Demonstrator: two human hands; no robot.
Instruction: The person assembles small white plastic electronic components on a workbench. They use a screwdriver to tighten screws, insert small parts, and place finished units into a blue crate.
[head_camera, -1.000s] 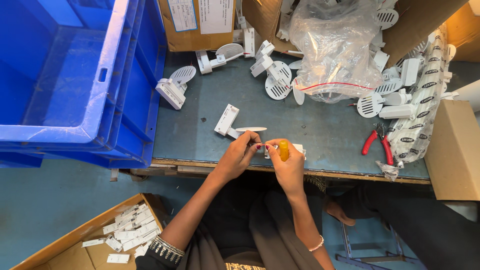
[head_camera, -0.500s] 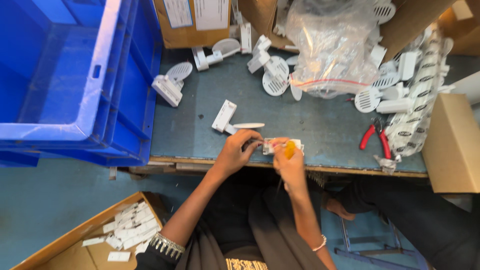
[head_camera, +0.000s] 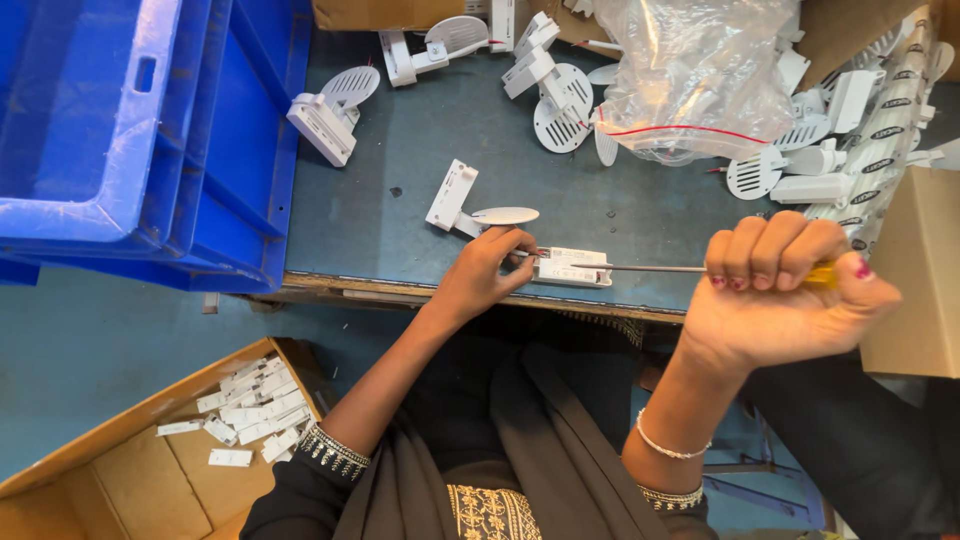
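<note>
My right hand (head_camera: 780, 295) is fisted around a yellow-handled screwdriver (head_camera: 640, 268), raised close to the camera; its thin shaft runs left to a small white rectangular module (head_camera: 572, 267) lying near the table's front edge. My left hand (head_camera: 487, 272) pinches the left end of that module where the shaft's tip meets it. Just beyond my left hand lies a white fixture with an oval disc (head_camera: 470, 205).
Stacked blue crates (head_camera: 130, 140) fill the left of the grey table (head_camera: 400, 230). More white fixtures (head_camera: 330, 110) and a clear plastic bag (head_camera: 700, 80) crowd the back. A cardboard box (head_camera: 915, 270) stands at right. On the floor, a carton (head_camera: 150, 450) holds small white pieces.
My right hand has lifted away to the right and toward the camera with the screwdriver. The left hand stays at the module. The view has moved closer to the table.
</note>
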